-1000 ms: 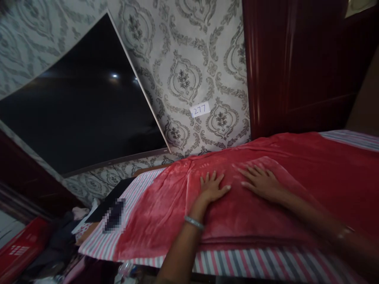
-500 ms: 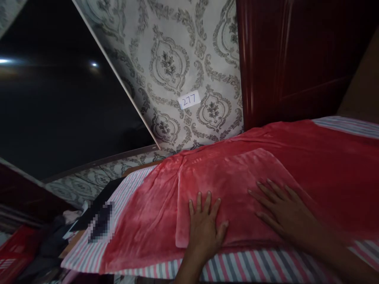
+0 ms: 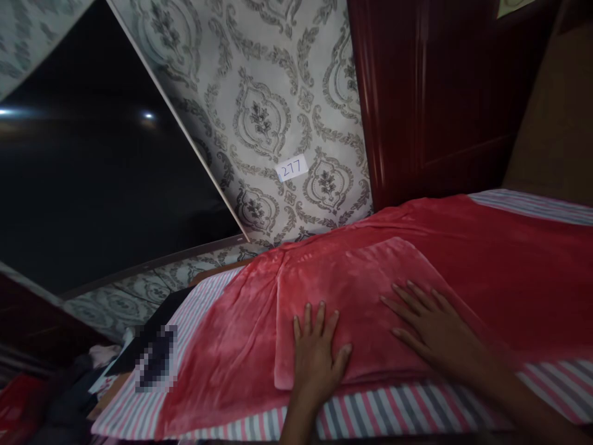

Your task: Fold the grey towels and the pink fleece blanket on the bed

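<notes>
A folded pinkish-red plush blanket lies flat in front of me, its layered edge facing me. My left hand rests on its near left part, palm down with the fingers spread. Farther right, my right hand lies flat on the same blanket, fingers stretched out and apart. Beneath the folded piece spreads a larger red plush cover, wrinkled on its left side. Under that shows a striped sheet in pink, grey and white.
A large dark screen stands at the left. Patterned wallpaper carries a paper label reading 277. Dark red wooden panelling rises behind the right side. A blurred-out dark item lies on the sheet's left end.
The view has shifted slightly. Both hands stay flat on the folded blanket, in nearly the same places, and the blanket's shape looks the same.
</notes>
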Tool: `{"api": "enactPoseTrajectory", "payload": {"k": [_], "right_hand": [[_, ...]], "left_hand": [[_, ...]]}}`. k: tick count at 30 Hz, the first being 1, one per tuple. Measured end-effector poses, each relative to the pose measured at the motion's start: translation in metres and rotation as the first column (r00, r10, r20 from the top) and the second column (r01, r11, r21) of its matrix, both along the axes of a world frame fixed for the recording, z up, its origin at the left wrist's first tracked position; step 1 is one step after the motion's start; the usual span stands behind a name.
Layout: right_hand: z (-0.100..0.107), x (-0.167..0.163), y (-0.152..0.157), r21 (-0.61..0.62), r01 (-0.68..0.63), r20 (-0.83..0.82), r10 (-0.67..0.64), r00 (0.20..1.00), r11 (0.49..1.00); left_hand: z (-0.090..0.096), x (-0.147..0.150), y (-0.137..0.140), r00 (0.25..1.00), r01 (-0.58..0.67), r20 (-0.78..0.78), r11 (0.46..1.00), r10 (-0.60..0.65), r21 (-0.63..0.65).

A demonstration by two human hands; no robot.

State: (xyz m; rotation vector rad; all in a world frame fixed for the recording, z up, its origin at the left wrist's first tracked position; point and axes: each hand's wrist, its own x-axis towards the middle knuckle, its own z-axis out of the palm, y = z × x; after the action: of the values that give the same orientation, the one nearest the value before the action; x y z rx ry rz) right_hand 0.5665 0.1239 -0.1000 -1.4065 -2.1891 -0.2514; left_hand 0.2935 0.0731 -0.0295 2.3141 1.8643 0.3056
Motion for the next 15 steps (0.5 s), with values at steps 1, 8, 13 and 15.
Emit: {"api": "enactPoseTrajectory", "payload": {"k": [1,8,13,15], "right_hand": [[0.002,0.001,0.000,-0.008,-0.003,0.001,0.003,1.000,1.000],[0.004,0.027,-0.011,-0.073,-0.072,-0.109,0.063,0.992,0.995],[0.001,0.062,-0.023,-0.099,0.146,-0.466,-0.176,0.867,0.984],[0.003,0.072,-0.025,-0.301,0.193,-0.588,-0.341,0.733,0.934]], "left_hand": [[0.002,0.000,-0.001,1.000,0.003,0.007,1.000,-0.003,-0.001],[0.008,-0.035,-0.020,0.983,0.012,0.185,1.000,-0.008,-0.021],[-0.008,-0.084,-0.025,0.729,-0.349,0.650,0.934,0.214,0.083],[-0.012,-0.097,-0.024,0.503,-0.413,0.813,0.908,0.292,-0.071]]}}
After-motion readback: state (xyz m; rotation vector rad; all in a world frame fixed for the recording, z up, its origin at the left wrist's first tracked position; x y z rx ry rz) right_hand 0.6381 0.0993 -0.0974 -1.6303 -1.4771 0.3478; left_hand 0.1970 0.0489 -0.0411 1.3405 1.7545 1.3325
